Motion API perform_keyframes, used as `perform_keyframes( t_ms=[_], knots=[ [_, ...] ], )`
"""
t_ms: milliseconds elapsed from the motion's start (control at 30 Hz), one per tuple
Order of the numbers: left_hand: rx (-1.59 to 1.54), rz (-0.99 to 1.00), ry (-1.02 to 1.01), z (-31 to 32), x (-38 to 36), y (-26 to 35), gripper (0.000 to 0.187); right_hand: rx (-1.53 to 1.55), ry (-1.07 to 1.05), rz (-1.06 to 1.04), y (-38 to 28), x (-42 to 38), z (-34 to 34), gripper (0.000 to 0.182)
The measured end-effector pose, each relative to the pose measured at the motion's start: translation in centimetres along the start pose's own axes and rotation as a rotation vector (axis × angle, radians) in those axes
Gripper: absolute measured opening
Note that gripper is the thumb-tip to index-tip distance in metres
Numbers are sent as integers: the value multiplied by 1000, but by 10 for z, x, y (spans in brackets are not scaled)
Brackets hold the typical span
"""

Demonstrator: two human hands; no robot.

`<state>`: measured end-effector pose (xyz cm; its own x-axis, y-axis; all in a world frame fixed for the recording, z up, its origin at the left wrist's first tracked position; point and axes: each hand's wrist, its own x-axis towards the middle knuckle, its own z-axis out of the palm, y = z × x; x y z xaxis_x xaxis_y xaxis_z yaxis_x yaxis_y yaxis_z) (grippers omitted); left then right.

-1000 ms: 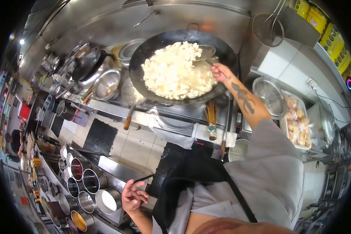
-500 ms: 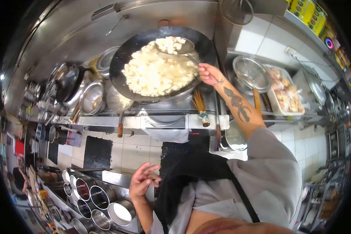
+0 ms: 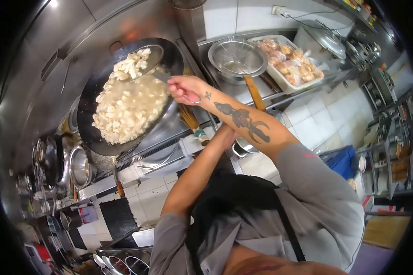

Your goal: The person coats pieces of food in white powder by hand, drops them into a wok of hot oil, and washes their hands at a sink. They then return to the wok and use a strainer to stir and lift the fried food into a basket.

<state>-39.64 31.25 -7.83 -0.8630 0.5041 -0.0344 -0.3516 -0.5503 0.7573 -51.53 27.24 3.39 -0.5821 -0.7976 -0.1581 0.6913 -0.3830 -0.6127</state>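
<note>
My right hand [image 3: 184, 89] is closed around the metal handle of a round skimmer [image 3: 157, 58] over the right part of the wok. White cauliflower-like pieces [image 3: 132, 65] lie on the skimmer. More such pieces [image 3: 126, 112] sit in cloudy liquid in the large black wok [image 3: 88, 130]. My left hand [image 3: 228, 134] is under my right forearm, to the right of the stove edge; its fingers are hidden behind that forearm.
Right of the wok stand a strainer [image 3: 238, 57] on a bowl, a white tray [image 3: 282, 82] of bagged food and a lidded pot [image 3: 323, 39]. A bamboo brush [image 3: 188, 118] lies beside the wok. Metal bowls [image 3: 80, 167] are at the left.
The view has turned rightwards. My left hand has moved from low at the left, fingers spread, across to beneath my right forearm. My right hand keeps hold of the skimmer, still bearing pieces.
</note>
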Motion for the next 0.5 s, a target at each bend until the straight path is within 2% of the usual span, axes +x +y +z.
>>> perform_keyframes(
  t_ms=[67,100,133,200,233,300,500],
  knots=[
    [-58,-8,-62,-24,78,-27,32,9,-6,22,-8,-11,3,16],
    [-125,-144,-29,-31,108,-29,30,37,-47,65,-12,-10,-3,13],
    [-224,-165,73,-16,111,-20,28,55,-107,63,-17,-17,-4,11],
    [-425,-205,272,26,109,5,26,-1,-74,63,-27,-27,-5,11],
    [-405,-212,201,7,132,-11,34,-2,-64,77,-31,-32,-6,11],
    [-431,-130,48,-49,180,-53,31,-4,-43,101,-38,-40,-4,11],
    [-157,-9,225,39,68,56,10,27,-92,174,-60,-47,9,14]
  ],
)
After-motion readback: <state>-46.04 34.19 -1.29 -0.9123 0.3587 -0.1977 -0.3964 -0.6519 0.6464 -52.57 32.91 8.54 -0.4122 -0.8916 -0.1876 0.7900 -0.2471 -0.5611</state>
